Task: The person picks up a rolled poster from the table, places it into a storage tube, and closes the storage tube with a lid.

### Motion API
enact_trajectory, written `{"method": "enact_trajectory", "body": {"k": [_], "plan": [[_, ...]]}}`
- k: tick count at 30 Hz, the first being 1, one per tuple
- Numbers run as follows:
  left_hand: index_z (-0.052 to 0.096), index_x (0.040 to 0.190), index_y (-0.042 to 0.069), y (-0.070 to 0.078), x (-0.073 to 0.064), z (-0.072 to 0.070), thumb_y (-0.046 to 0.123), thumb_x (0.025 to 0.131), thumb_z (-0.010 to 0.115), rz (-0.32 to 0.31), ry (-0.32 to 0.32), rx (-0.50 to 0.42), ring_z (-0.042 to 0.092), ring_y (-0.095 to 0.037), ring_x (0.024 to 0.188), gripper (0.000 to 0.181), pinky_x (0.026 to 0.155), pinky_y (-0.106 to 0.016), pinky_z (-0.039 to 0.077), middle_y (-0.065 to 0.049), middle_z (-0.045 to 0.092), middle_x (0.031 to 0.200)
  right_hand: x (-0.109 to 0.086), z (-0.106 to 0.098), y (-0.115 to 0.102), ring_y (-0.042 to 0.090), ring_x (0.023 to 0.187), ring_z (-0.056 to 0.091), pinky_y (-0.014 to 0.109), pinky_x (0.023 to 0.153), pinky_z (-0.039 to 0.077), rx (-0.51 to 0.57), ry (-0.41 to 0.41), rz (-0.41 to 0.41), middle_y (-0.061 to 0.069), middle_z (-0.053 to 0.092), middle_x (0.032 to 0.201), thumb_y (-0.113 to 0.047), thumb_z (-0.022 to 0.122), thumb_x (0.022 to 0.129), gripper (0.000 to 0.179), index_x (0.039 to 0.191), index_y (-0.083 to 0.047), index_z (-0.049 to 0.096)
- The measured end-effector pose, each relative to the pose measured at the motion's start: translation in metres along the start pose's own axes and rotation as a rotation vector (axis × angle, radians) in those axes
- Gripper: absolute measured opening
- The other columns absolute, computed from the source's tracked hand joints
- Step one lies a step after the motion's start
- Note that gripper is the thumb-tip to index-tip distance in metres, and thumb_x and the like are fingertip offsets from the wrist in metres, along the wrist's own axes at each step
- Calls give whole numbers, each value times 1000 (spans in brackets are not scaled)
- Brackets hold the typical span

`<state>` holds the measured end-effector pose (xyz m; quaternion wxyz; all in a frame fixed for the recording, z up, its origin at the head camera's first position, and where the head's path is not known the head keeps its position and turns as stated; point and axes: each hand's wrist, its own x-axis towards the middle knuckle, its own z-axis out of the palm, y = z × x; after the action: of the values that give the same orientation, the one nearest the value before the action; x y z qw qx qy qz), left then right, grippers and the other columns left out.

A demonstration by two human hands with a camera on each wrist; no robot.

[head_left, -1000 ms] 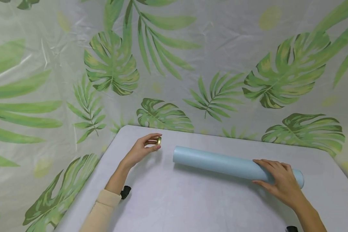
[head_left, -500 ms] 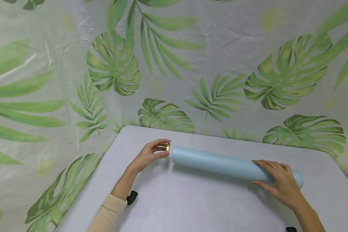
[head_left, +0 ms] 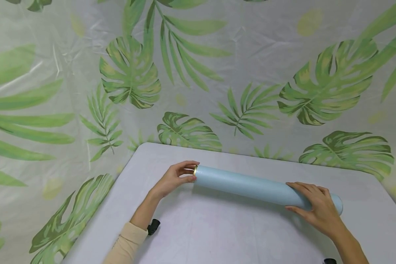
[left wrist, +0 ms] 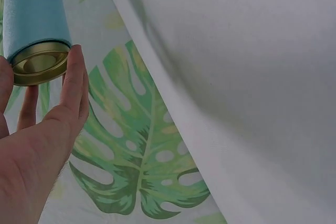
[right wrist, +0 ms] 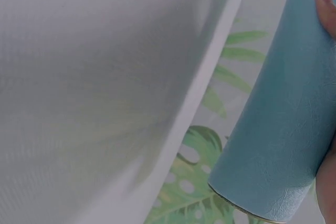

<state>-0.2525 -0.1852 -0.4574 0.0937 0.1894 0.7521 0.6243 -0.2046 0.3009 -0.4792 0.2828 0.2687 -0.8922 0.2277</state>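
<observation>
As 2 hands (head_left: 170, 181) (head_left: 318, 206) hold, 1 cyl. (head_left: 244, 186), 1 lid (left wrist: 40, 63)

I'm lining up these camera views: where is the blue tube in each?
Head: blue tube right of centre, lower half, gripped by the right hand.
Left wrist: blue tube upper left, gold lid at its lower end.
Right wrist: blue tube right side, slanting from top right toward bottom.
Shared landmark: edge where the white table meets the leaf-print sheet.
</observation>
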Motion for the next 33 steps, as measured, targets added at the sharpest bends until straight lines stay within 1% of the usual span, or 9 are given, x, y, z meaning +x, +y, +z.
{"method": "enact_trajectory", "body": {"k": [4,9,13,16,18,21,26,28,33], "plan": [[57,148,13,0,-1,2,13,96,75,16,0,2,58,-34,134,55,99,-30,57,-14,58,145,0,0,0,13,116,53,52,91,34,0,0,-1,13,71,123,-16,99,54,89,137,-18,68],[57,148,11,-1,-1,1,13,96,75,27,15,9,58,-32,132,55,98,-30,57,-13,59,145,5,-1,0,18,115,54,53,92,34,1,-15,-12,13,71,123,-16,99,54,90,138,-19,67],[59,147,12,-2,-3,0,16,95,77,9,25,18,60,-29,130,56,97,-29,58,-8,62,146,10,-3,-2,21,113,56,56,93,34,16,-41,-7,12,70,124,-16,99,56,90,139,-22,67],[61,146,16,-4,-3,0,18,93,79,-1,27,25,61,-29,129,55,96,-28,58,-6,62,147,11,-3,-2,23,112,56,54,92,34,20,-53,-2,12,70,124,-16,99,56,90,139,-23,67],[61,146,15,-7,-4,1,18,93,79,18,31,36,62,-31,128,56,95,-27,58,-9,62,146,10,-3,-2,25,111,57,54,92,34,14,-62,-7,13,70,124,-17,99,56,90,140,-24,66],[61,146,16,-8,-3,4,17,92,80,41,46,54,64,-31,126,57,94,-25,58,-11,64,142,8,-2,-2,29,111,57,56,91,35,9,-68,-17,14,70,124,-19,99,57,90,140,-23,66],[63,144,19,-6,-3,6,16,89,82,54,59,95,67,-27,122,58,93,-24,58,-9,68,133,7,1,0,26,112,56,60,92,35,23,-55,-17,15,69,123,-20,99,56,90,140,-24,67],[63,144,20,-4,-3,4,17,90,81,55,46,111,67,-25,123,58,93,-24,58,-7,67,135,7,0,1,23,113,56,60,92,34,30,-60,-5,14,70,124,-19,100,56,91,141,-24,66],[55,151,18,3,-4,1,14,94,77,68,-55,107,62,-27,131,61,95,-22,56,-6,61,149,6,-6,4,15,114,52,61,92,33,32,-83,32,14,69,124,-19,100,56,97,145,-23,62]]}}
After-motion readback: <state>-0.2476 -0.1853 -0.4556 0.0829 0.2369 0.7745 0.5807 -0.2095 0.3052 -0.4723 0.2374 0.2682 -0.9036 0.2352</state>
